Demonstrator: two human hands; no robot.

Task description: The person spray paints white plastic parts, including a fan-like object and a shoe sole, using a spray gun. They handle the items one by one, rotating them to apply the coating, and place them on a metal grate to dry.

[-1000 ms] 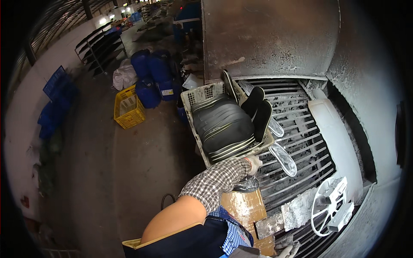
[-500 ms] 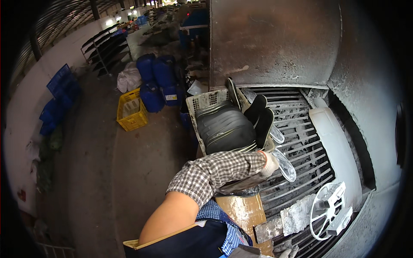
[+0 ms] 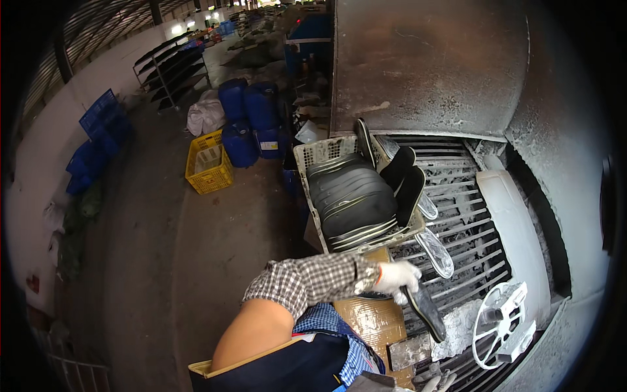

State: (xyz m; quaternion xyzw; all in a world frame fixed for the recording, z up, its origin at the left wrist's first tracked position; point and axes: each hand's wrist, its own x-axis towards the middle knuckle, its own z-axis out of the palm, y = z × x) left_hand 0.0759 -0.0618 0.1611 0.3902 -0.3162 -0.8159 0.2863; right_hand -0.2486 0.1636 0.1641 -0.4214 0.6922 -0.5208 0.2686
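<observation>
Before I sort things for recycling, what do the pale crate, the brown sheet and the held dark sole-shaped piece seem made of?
Pale crate: probably moulded plastic, dull and grimy, with a regular grid of holes.
Brown sheet: likely cardboard, its shiny, rippled surface perhaps tape or film.
Dark sole-shaped piece in the left hand: possibly rubber or foam, smooth with a slight sheen.

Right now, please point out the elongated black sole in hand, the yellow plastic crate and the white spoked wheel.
Held black sole (image 3: 428, 315): head view, broad face.
Yellow plastic crate (image 3: 213, 181): head view, near wall.
White spoked wheel (image 3: 503, 326): head view, hub.
</observation>
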